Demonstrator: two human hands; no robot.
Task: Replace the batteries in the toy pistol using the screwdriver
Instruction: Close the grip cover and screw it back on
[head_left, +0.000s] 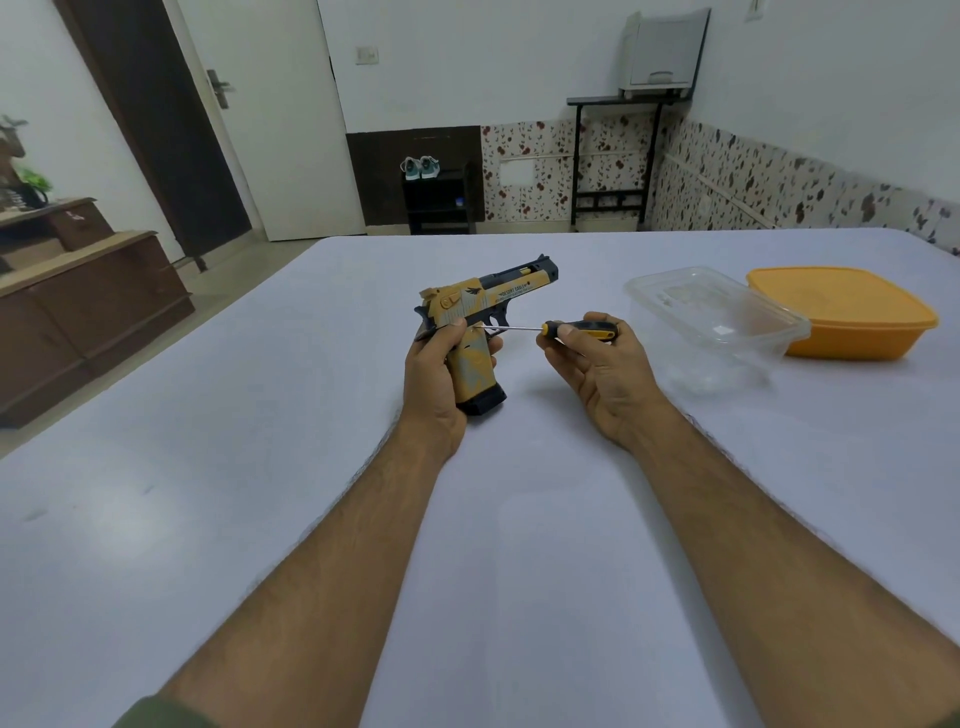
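A tan and black toy pistol (488, 299) is held upright above the white table (260, 467), barrel pointing right and away. My left hand (441, 384) is wrapped around its grip, thumb near the trigger area. My right hand (597, 364) holds a screwdriver (576, 330) with a black and yellow handle. Its thin metal shaft points left, and the tip touches the pistol's frame just above the grip. No batteries are visible.
A clear plastic container (711, 322) sits to the right of my right hand, with an orange lidded box (847, 317) behind it. A brown wooden cabinet (78, 312) stands off the table's left edge. The far table edge lies beyond the pistol.
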